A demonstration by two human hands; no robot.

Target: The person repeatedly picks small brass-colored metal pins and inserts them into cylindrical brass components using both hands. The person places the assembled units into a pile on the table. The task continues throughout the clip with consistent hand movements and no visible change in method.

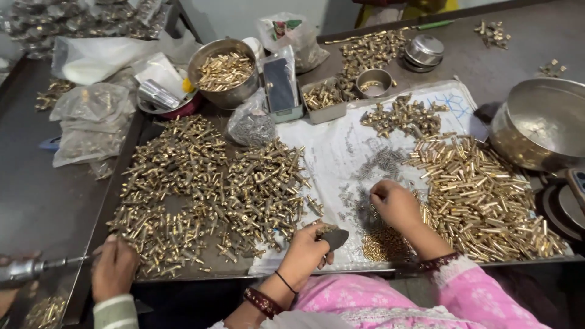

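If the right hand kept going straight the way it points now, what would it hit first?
The right hand points up and left across the white sheet. It would likely meet the scattered small grey screws first; depth is uncertain.

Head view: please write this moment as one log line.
left hand: holds small dark piece | right hand: picking in small grey screws | brass fittings heaped left | brass tubes heaped right

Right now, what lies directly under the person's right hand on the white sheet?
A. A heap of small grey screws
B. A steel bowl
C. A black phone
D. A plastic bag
A: the right hand rests on the scatter of small grey screws on the white sheet, fingers curled down into them.
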